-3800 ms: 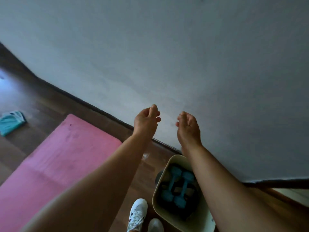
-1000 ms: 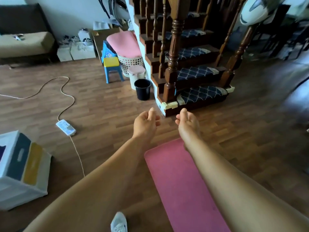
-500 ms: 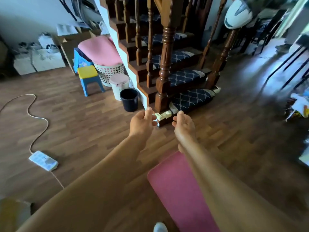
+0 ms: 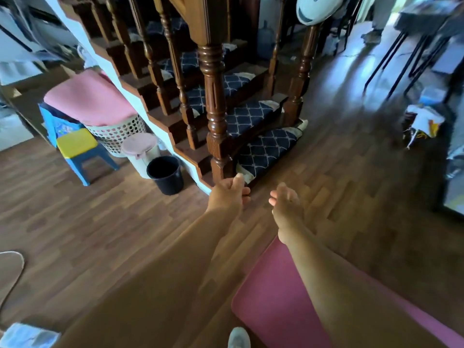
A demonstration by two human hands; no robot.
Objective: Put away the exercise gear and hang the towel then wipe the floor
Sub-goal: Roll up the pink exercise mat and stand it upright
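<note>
Exercise gear is being represented by a pink mat, which is lying flat on the wooden floor at the lower right, its rounded near corner showing beside a white shoe toe at the bottom edge. Both bare arms are being held out forward above the floor. The left hand is being kept loosely curled, thumb raised, with nothing held in it. The right hand is being kept half open with the fingers bent downward, and it too is holding nothing; its forearm is crossing over the far end of the mat. The two hands are being held near each other but apart.

Just beyond the hands, a wooden staircase is being faced, its steps covered with dark blue patterned pads. A black bucket is standing on the floor beside the foot of the stairs, with a pale bin under a pink lid just behind it. Further left, a white laundry basket is being topped by a pink cloth, and a small blue chair with a yellow seat is standing next to it. Dark table legs are showing at the upper right, blurred.
</note>
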